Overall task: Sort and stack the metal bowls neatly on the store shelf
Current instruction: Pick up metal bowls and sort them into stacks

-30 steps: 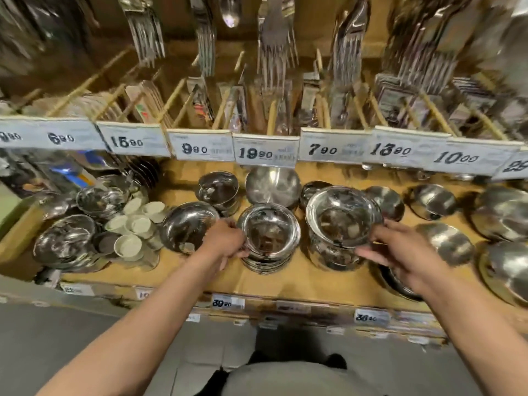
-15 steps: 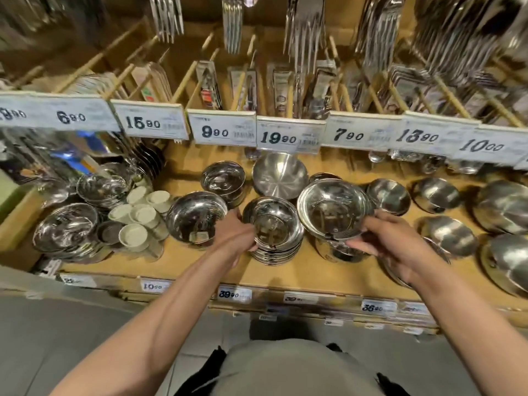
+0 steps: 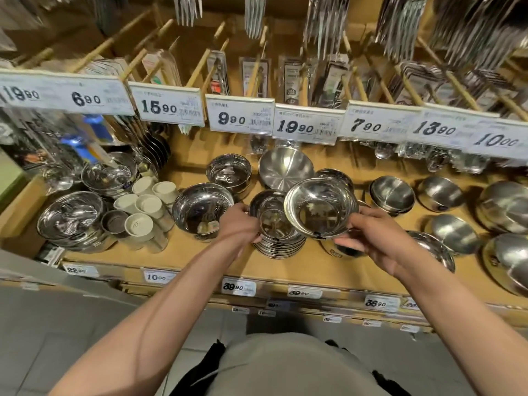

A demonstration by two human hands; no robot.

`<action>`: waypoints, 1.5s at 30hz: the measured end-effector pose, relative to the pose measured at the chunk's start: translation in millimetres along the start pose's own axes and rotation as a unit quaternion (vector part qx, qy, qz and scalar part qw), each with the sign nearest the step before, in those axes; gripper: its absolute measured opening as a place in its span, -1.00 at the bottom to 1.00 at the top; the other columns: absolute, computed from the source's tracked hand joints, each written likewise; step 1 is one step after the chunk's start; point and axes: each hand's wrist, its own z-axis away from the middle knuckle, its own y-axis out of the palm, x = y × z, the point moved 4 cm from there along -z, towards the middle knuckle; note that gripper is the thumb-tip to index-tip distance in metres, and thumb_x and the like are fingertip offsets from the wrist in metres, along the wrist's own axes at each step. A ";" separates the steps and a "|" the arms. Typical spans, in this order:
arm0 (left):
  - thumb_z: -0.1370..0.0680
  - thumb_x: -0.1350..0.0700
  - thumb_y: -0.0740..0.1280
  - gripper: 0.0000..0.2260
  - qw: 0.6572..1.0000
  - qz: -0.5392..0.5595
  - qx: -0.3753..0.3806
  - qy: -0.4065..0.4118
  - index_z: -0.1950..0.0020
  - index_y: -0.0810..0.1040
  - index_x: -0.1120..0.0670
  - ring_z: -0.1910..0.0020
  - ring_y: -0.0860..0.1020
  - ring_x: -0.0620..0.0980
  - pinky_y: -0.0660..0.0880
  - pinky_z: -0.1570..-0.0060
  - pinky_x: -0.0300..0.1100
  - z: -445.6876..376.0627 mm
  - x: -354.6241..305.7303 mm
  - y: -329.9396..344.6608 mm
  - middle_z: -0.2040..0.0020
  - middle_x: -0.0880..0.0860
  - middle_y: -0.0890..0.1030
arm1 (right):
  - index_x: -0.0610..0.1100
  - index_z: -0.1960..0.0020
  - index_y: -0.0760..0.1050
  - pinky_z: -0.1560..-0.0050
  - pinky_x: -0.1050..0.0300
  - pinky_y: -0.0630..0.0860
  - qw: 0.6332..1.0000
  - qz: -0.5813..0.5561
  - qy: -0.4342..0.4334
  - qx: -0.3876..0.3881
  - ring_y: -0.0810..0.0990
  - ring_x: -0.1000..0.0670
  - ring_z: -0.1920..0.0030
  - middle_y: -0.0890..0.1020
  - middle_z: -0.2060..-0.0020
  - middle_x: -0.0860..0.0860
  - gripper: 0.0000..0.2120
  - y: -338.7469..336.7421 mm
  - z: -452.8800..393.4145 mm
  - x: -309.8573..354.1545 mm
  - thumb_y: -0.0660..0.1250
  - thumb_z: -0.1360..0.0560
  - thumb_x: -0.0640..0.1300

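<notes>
Our right hand (image 3: 377, 241) has thumb and fingers curled round the near rim of a shiny metal bowl (image 3: 320, 208), pinching it and holding it up, tilted slightly toward us, off the shelf (image 3: 285, 270). It hangs partly over the right edge of the bowl stack (image 3: 278, 227) and over another bowl below (image 3: 340, 250) (mostly hidden, can't tell if they touch).

Our left hand (image 3: 240, 224) grips the left rim of the bowl stack; the fingers wrap the far side, so we cannot tell how they're spread. The stack sits on the shelf, center front.

Just left of that hand: a wide shiny bowl (image 3: 201, 211) with a label inside. Behind it, a deeper bowl (image 3: 228, 174), and a matte bowl (image 3: 285, 170) tipped on edge facing us.

Further left: pale cups (image 3: 143, 207) in a cluster, then nested bowls (image 3: 70, 215) at the far left.

Right side: brushed bowls (image 3: 391, 194) in two rows, larger ones (image 3: 505, 205) at the edge.

Price tags (image 3: 238, 118) run along the rail above; hanging cutlery (image 3: 254, 15) is overhead, blurred.
</notes>
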 end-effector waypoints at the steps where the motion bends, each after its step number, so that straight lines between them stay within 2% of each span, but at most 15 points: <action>1: -0.59 0.28 0.35 -0.64 1.000 -0.009 -0.006 0.005 -0.39 0.51 0.15 0.25 0.65 -0.08 0.58 0.37 -0.33 0.4 -0.2 -0.8 0.04 0.00 0.63 | -0.33 -0.14 0.56 0.30 0.18 0.69 1.000 0.000 0.000 0.001 0.73 -0.16 0.11 0.72 0.01 -0.31 -0.79 1.9 0.5 0.4 0.26 -0.55 -0.43; 4: -0.59 0.25 0.35 -0.59 0.999 -0.030 -0.016 0.015 -0.45 0.49 0.10 0.17 0.58 -0.13 0.53 0.30 -0.32 0.3 0.4 -1.8 -0.18 0.05 0.65 | -0.30 -0.08 0.56 0.35 0.23 0.67 1.000 0.004 0.002 0.003 0.74 -0.05 0.29 0.72 0.05 -0.30 -0.83 6.3 -0.1 1.2 0.26 -0.55 -0.43; 7: -0.59 0.30 0.33 -0.53 1.000 -0.017 0.004 0.005 -0.51 0.42 0.11 -0.07 0.64 0.04 0.65 0.05 -0.13 0.1 2.3 -0.4 -0.33 0.10 0.59 | -0.28 -0.07 0.56 0.33 0.20 0.68 1.000 0.013 0.005 0.005 0.74 -0.04 0.30 0.73 0.06 -0.29 -0.85 10.6 -0.9 2.0 0.28 -0.56 -0.41; 10: -0.60 0.32 0.31 -0.47 1.000 -0.006 0.017 -0.005 -0.56 0.35 0.11 -0.09 0.67 0.12 0.65 -0.12 0.01 1.3 3.4 -0.2 -0.40 0.12 0.54 | -0.29 -0.09 0.58 0.26 0.15 0.70 1.000 0.014 0.000 0.010 0.75 -0.06 0.27 0.75 0.14 -0.25 -0.82 15.2 -1.9 3.7 0.26 -0.57 -0.42; 14: -0.61 0.27 0.34 -0.47 1.000 0.008 0.020 -0.003 -0.58 0.32 0.11 0.00 0.70 0.09 0.66 -0.10 0.01 4.5 4.1 0.1 -0.37 0.13 0.55 | -0.34 -0.15 0.55 0.27 0.12 0.70 1.000 -0.005 0.014 0.020 0.76 -0.10 0.22 0.75 0.17 -0.24 -0.82 22.9 -5.6 1.8 0.26 -0.58 -0.42; 16: -0.60 0.24 0.37 -0.45 1.000 0.006 0.023 -0.001 -0.58 0.31 0.10 0.10 0.71 0.04 0.68 0.06 -0.12 5.6 4.1 -0.4 -0.39 0.12 0.54 | -0.38 -0.21 0.52 0.23 0.08 0.71 0.999 -0.028 0.028 0.019 0.75 -0.15 0.13 0.74 0.08 -0.30 -0.79 28.4 -9.6 -3.7 0.27 -0.59 -0.42; 19: -0.61 0.20 0.37 -0.47 1.000 -0.002 0.026 -0.002 -0.57 0.32 0.09 0.23 0.70 -0.04 0.63 0.31 -0.28 5.9 4.7 -2.6 -0.46 0.13 0.47 | -0.36 -0.22 0.50 0.26 0.07 0.71 0.998 -0.057 0.037 0.016 0.76 -0.15 0.16 0.74 0.13 -0.28 -0.79 39.3 -16.0 -11.6 0.29 -0.59 -0.42; 23: -0.65 0.07 0.32 -0.66 0.997 -0.067 -0.022 0.030 -0.42 0.47 0.10 0.05 0.66 0.00 0.65 -0.01 -0.06 3.1 6.6 -10.6 -0.20 0.04 0.60 | -0.34 -0.18 0.48 0.23 0.03 0.69 0.998 -0.044 0.033 0.008 0.75 -0.15 0.21 0.71 0.09 -0.29 -0.83 49.2 -24.4 -16.0 0.30 -0.60 -0.39; 26: -0.66 0.04 0.26 -0.80 0.993 -0.076 -0.054 0.072 -0.21 0.56 0.10 0.17 0.55 -0.14 0.42 0.29 -0.28 1.7 3.8 -17.2 0.09 -0.05 0.61 | -0.34 -0.13 0.49 0.22 0.02 0.68 0.999 -0.028 0.027 0.010 0.75 -0.15 0.23 0.73 0.13 -0.28 -0.87 55.3 -29.1 -18.9 0.31 -0.59 -0.40; 30: -0.65 0.12 0.27 -0.88 0.994 -0.012 -0.046 0.094 -0.01 0.60 0.07 0.21 0.60 -0.07 0.48 0.38 -0.37 4.4 -1.6 -21.3 0.11 0.03 0.67 | -0.31 -0.20 0.46 0.18 -0.01 0.66 1.000 -0.002 0.021 0.006 0.74 -0.17 0.19 0.71 0.15 -0.26 -0.80 60.3 -34.7 -25.0 0.31 -0.59 -0.39; 34: -0.58 0.26 0.33 -0.93 0.994 -0.039 -0.032 0.096 -0.02 0.59 0.15 0.01 0.67 0.12 0.63 -0.04 -0.04 4.5 -2.8 -19.3 0.02 0.15 0.68 | -0.36 -0.24 0.49 0.17 0.05 0.69 0.999 0.034 0.013 -0.008 0.73 -0.20 0.04 0.69 -0.05 -0.32 -0.78 59.0 -39.0 -29.0 0.33 -0.60 -0.34; 38: -0.55 0.30 0.33 -0.85 0.993 -0.045 -0.035 0.104 0.07 0.53 0.04 0.04 0.64 0.05 0.57 0.07 -0.23 3.6 -2.0 -17.4 0.05 0.09 0.66 | -0.22 -0.04 0.63 0.42 0.29 0.58 0.980 0.188 -0.033 -0.055 0.69 0.02 0.27 0.75 0.06 -0.15 -0.90 52.1 -41.4 -27.5 0.44 -0.52 -0.29; 40: -0.54 0.30 0.33 -0.80 0.992 -0.050 -0.039 0.110 0.12 0.50 -0.01 0.12 0.56 -0.05 0.44 0.19 -0.36 2.3 -1.4 -16.5 0.11 0.01 0.62 | -0.16 0.02 0.65 0.33 0.22 0.60 0.963 0.253 -0.059 -0.070 0.68 0.06 0.33 0.77 0.18 -0.06 -0.89 50.9 -42.2 -27.8 0.48 -0.46 -0.28; 42: -0.54 0.30 0.32 -0.82 0.991 -0.056 -0.044 0.113 0.11 0.52 0.00 0.15 0.52 -0.09 0.41 0.22 -0.37 0.9 -1.1 -15.8 0.11 0.00 0.62 | -0.15 0.04 0.62 0.07 -0.02 0.68 0.951 0.288 -0.078 -0.084 0.73 -0.05 0.21 0.75 0.28 -0.03 -0.84 51.6 -42.2 -28.6 0.50 -0.40 -0.28; 45: -0.55 0.28 0.32 -0.82 0.990 -0.059 -0.049 0.115 0.11 0.52 -0.01 0.18 0.51 -0.14 0.38 0.24 -0.38 -1.8 -0.1 -15.1 0.13 -0.03 0.61 | -0.15 0.03 0.58 -0.13 -0.23 0.63 0.949 0.293 -0.084 -0.077 0.72 -0.20 0.02 0.73 0.16 -0.11 -0.78 53.0 -40.6 -30.2 0.53 -0.37 -0.28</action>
